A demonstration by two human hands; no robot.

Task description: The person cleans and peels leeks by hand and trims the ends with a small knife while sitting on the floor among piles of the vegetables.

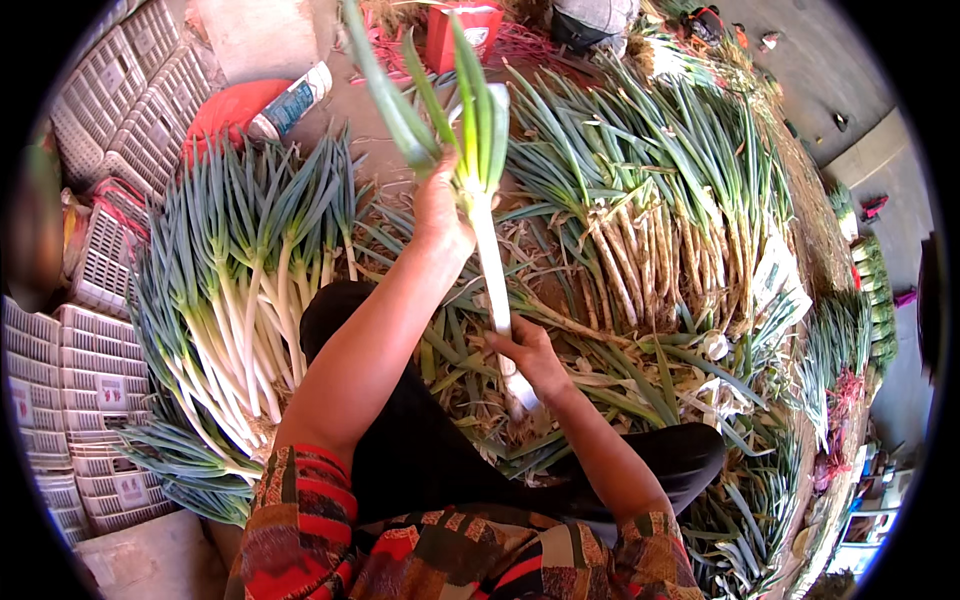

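One large green onion (489,255) is held upright at a slant in front of me, its white shank clean and its green leaves fanning out at the top. My left hand (442,205) grips it where the leaves begin. Lower down, my right hand (533,357) is closed around the shank just above the root end. To my left lies a pile of cleaned green onions (240,290) with white shanks. On the right, a heap of unpeeled green onions (660,240) has brown, soil-stained shanks. Stripped leaves and husks (640,385) litter the ground around my legs.
Stacked plastic crates (105,400) stand along the left edge, with more crates (125,90) behind. A red box (462,35) and a red bag with a white-and-blue container (290,102) sit at the far side. More green onions (835,340) lie at the right.
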